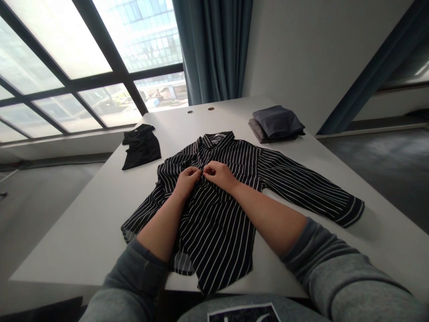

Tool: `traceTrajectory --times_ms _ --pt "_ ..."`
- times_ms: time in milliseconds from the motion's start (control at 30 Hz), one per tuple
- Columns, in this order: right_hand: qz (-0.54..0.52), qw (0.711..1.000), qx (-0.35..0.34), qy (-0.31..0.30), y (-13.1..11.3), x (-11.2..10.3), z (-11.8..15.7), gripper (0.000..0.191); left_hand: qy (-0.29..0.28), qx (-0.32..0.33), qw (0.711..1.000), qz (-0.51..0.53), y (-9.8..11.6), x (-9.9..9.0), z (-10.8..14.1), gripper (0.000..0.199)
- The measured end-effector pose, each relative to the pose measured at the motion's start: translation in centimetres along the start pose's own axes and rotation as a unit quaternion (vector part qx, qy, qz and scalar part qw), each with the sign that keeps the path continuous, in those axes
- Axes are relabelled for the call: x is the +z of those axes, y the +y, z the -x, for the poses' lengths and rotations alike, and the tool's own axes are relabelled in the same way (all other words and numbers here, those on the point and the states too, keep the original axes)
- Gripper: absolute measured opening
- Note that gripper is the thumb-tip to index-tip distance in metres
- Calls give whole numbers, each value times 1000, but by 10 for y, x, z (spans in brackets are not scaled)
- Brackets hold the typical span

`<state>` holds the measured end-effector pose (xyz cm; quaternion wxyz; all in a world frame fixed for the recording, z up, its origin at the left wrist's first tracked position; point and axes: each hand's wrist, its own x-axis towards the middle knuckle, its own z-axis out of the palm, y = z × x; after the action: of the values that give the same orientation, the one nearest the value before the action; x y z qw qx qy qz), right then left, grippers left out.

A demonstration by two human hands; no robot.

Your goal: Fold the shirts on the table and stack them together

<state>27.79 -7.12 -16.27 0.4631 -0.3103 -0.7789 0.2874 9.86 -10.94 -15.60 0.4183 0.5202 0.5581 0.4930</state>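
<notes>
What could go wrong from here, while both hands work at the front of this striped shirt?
The left hand and right hand pinch close together on the black-and-white striped shirt, so a strong pull might bunch the cloth. Its lower hem reaches the near edge of the white table, so it could slip over.

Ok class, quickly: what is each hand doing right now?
Left hand: closed, pinching the striped shirt at its front.
Right hand: closed, pinching the striped shirt too.

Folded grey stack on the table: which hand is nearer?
Right. The right hand is nearer, on the front of the striped shirt, down and left of the folded grey stack; the left hand is farther, just beyond the right hand.
</notes>
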Motion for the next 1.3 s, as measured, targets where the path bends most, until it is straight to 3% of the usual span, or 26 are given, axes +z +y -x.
traceTrajectory --times_ms 233,600,733,900,1133,1300 --pt "-34 997 74 -13 0 -1 -1 11 13 31 999 -22 0 -3 0 24" --pt "-101 991 79 -38 4 -6 -1 9 -5 0 1000 11 2 -3 2 27" --pt "-84 994 67 -21 2 -5 0 8 -14 -13 1000 23 5 -3 3 27" --pt "-68 996 65 -1 5 -1 1 9 -37 42 998 -11 4 -3 4 28" --pt "-69 991 117 -19 14 -2 -2 12 -45 53 998 -9 -1 -3 0 34" --pt "56 986 160 -7 25 -6 -5 17 -76 79 994 -22 1 -4 1 29"
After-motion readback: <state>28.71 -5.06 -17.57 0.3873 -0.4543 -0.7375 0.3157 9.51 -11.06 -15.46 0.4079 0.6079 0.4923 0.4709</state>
